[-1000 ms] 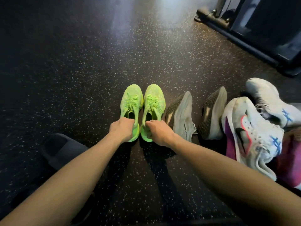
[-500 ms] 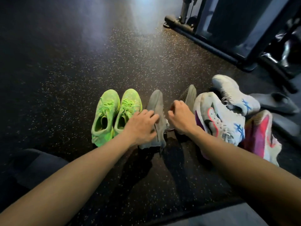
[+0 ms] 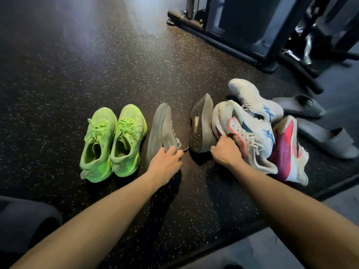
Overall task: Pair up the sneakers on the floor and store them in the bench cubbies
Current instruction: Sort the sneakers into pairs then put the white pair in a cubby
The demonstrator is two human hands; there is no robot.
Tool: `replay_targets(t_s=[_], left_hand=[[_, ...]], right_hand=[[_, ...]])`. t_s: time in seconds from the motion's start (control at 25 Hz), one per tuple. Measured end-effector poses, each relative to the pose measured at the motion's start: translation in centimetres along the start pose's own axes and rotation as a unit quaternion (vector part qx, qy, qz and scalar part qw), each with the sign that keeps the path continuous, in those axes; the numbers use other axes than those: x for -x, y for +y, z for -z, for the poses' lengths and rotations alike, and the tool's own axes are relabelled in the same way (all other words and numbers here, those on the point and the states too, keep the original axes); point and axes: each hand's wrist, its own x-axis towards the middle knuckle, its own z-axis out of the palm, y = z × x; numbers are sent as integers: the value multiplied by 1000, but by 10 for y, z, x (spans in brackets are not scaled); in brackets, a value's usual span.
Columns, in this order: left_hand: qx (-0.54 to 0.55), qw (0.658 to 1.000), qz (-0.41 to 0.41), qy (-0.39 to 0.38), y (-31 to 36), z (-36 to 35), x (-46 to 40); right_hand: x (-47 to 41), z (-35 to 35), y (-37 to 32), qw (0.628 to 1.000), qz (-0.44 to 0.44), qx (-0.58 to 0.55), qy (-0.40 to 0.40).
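Two lime sneakers [image 3: 112,141] paired upright on the floor [image 3: 58,84]. Left hand [image 3: 165,164] curled on the heel of one grey sneaker [image 3: 161,129]; right hand [image 3: 226,150] gripping its tipped mate [image 3: 202,123]. White-and-pink heap [image 3: 256,133] unsorted (bench cubbies out of view). Nothing stored yet; probably early.

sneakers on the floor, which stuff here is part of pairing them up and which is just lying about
For the job:
green pair, side by side
two grey sneakers, one held by each hand: left hand, right hand
white sneakers with blue marks
pink sneaker

Lying about:
grey slippers
gym machine
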Motion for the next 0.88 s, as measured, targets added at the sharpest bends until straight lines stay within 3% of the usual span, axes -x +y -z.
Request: replay_targets(t_s=[0.24, 0.36, 0.44, 0.52, 0.6, 0.76, 0.88], left_hand=[[5, 999, 27, 32, -3, -7, -2], [10, 998, 58, 37, -8, -7, 0], [18, 995, 81, 56, -14, -5, 2], [41, 992, 97, 69, -21, -4, 5], [67, 987, 113, 88, -30, -7, 7], [125, 977, 138, 106, -37, -9, 11], [185, 959, 159, 146, -35, -6, 19]], right_hand=[[-17, -4, 25, 998, -35, -15, -51], [-25, -8, 19, 992, -45, -16, -116], [-31, -17, 17, 983, -50, -101, -144], [-28, -24, 13, 964, -34, -224, -139], [-23, -29, 7, 955, -6, -273, -118], [-17, -21, -3, 967, 67, -244, -39], [-9, -6, -10, 982, 62, -177, -7]])
